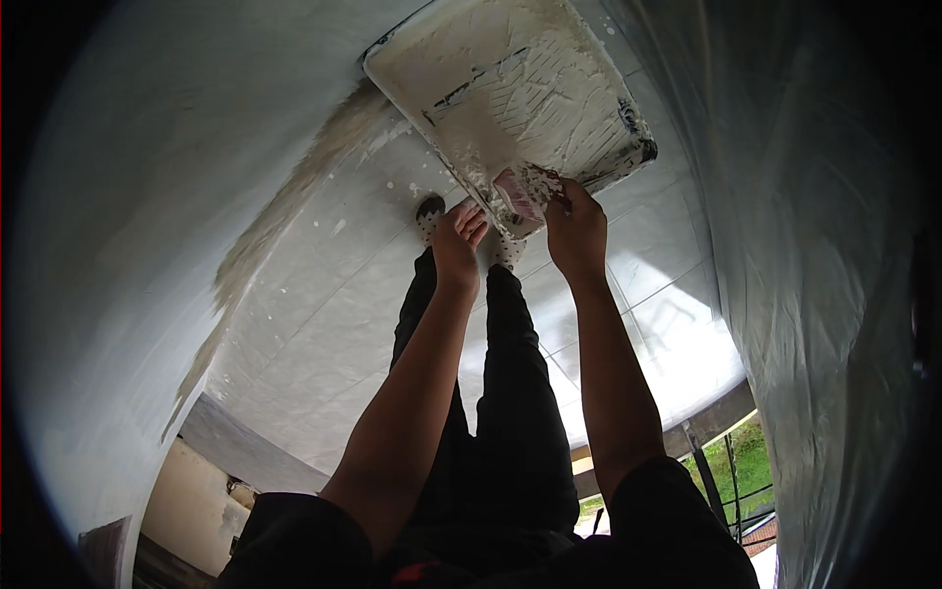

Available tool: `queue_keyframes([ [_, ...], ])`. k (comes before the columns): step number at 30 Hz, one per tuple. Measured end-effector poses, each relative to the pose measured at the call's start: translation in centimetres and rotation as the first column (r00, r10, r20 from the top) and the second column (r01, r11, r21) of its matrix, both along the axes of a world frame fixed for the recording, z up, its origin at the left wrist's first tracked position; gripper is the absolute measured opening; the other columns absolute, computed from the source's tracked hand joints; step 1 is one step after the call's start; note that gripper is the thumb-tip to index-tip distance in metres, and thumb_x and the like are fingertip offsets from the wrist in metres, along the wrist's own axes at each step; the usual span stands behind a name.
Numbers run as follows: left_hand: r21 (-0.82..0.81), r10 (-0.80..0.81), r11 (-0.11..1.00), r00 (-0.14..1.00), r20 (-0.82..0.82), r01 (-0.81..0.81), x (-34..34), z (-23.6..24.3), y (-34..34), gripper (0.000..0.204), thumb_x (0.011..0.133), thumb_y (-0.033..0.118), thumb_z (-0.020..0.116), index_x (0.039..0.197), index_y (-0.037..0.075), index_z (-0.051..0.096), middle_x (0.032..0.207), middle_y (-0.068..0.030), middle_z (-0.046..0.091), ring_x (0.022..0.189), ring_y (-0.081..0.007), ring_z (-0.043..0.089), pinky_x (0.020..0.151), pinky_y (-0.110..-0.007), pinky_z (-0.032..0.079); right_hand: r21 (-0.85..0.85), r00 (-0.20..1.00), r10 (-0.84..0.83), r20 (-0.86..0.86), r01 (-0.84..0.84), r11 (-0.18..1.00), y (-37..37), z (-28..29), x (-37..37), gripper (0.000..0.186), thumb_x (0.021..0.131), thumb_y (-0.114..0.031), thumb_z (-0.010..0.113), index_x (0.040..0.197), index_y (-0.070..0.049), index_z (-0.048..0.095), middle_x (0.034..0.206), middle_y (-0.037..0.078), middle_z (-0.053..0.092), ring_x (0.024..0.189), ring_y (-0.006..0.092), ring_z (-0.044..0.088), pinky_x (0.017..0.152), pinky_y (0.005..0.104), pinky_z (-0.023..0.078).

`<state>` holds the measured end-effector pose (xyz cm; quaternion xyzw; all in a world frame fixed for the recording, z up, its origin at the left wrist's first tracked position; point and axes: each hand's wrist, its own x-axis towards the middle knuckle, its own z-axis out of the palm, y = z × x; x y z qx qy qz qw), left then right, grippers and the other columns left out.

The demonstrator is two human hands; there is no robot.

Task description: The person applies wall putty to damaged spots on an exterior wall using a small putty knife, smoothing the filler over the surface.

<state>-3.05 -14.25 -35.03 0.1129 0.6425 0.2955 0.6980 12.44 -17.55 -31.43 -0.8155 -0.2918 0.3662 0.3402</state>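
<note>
My right hand (575, 231) is closed, its thumb and fingers pinching a flat, pinkish, paint-smeared piece (520, 193) over the near corner of a paint tray (535, 83). The piece's exact kind is hard to tell under the paint. Wet off-white paint coats the ribbed tray, thicker along its right side, and dark patches show at its rim. My left hand (461, 240) is beside the tray's near left edge with its fingers stretched out, holding nothing. Whether its fingertips touch the rim, I cannot tell.
Grey floor tiles (324, 324) carry white paint spots. A pale wall (147, 216) curves along the left, with a rough brownish band (285, 206) at its foot. Clear plastic sheeting (814, 294) hangs at the right. My shoes (429, 211) stand just short of the tray.
</note>
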Motion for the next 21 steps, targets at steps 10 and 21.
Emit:
queue_keyframes([
  [10,-0.029,0.089,0.996,0.994,0.061,-0.087,0.1,-0.7,-0.9,0.05,0.099,0.036,0.037,0.117,-0.005,0.058,0.117,-0.0182,0.064,0.109,-0.0287,0.061,0.104,-0.044,0.046,0.039,0.996,0.082,0.045,-0.084,0.996,-0.5,-0.6,0.8,0.03,0.086,-0.006,0.054,0.112,0.001,0.066,0.099,0.018,0.072,0.093,0.0305,0.071,0.085,0.0374,0.053],
  [21,-0.012,0.054,0.999,0.994,0.093,-0.053,-0.3,-0.9,-0.5,0.048,0.099,0.036,0.037,0.12,-0.002,0.059,0.122,-0.0164,0.064,0.112,-0.0264,0.06,0.104,-0.042,0.045,0.05,0.996,0.074,0.041,-0.076,0.996,1.5,-0.5,-0.5,0.029,0.085,-0.009,0.055,0.109,0.0,0.066,0.094,0.019,0.072,0.088,0.0338,0.071,0.082,0.0397,0.053],
])
